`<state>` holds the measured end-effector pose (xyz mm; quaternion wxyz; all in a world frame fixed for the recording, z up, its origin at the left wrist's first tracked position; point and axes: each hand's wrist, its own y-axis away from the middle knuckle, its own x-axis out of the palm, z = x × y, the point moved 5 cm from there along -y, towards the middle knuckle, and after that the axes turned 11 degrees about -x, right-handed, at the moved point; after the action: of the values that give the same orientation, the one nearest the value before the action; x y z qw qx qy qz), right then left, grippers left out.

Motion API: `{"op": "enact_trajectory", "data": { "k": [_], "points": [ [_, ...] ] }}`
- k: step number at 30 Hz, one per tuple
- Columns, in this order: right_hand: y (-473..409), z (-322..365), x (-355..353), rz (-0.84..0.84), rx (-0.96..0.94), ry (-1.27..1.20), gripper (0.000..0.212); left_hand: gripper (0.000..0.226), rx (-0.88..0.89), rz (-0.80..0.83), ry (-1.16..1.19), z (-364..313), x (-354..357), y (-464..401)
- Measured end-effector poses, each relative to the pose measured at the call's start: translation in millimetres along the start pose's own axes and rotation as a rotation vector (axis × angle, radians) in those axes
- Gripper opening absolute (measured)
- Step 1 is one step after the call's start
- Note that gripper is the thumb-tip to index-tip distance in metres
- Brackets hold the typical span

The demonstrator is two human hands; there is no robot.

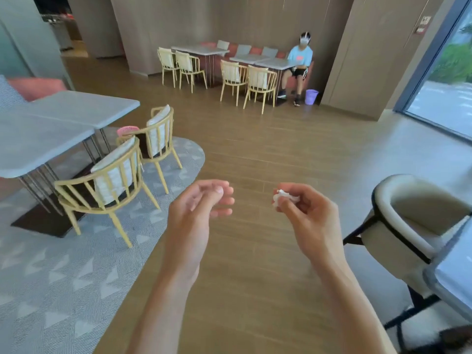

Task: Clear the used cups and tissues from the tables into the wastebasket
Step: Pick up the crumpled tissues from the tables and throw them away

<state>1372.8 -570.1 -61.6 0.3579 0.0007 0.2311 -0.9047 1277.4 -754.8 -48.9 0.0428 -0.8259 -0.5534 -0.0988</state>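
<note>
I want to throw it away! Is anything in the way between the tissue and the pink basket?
Yes. The right hand pinches the crumpled tissue. The pink wastebasket sits behind two yellow chairs, tucked beside the grey table; only its rim shows.

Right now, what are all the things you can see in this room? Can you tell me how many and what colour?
tissue: one, white, crumpled, pinched in the right hand
wastebaskets: two; pink behind the near chairs on the left, purple on the floor by the far wall
tables: grey; near ones on the left, a row at the back, an edge at lower right
wooden chairs: six, yellow with pale cushions; two near left, four at the back
armchair: one, cream with black frame, right
rug: one, grey patterned, left
seated person: one, blue shirt, far bench
left hand: fingers loosely curled, holds nothing
right hand: pinches the tissue
</note>
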Motion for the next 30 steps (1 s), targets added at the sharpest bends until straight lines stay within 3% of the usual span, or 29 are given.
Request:
{"op": "enact_trajectory", "data": {
  "k": [7, 19, 30],
  "points": [
    [-162.6, -99.0, 39.6, -0.027, 0.015, 0.009, 0.017, 0.019, -0.021, 0.0, -0.021, 35.2, 50.3, -195.7],
    [-434.8, -209.5, 57.4, -0.17, 0.091, 0.031, 0.014, 0.019, -0.059, 0.11, -0.061, 24.2, 155.6, -499.5],
    [-682.6, -367.4, 68.6, -0.123, 0.139, -0.039, 0.014, 0.018, -0.074, -0.051, -0.111, 66.2, 248.1, -743.8]
  ]
}}
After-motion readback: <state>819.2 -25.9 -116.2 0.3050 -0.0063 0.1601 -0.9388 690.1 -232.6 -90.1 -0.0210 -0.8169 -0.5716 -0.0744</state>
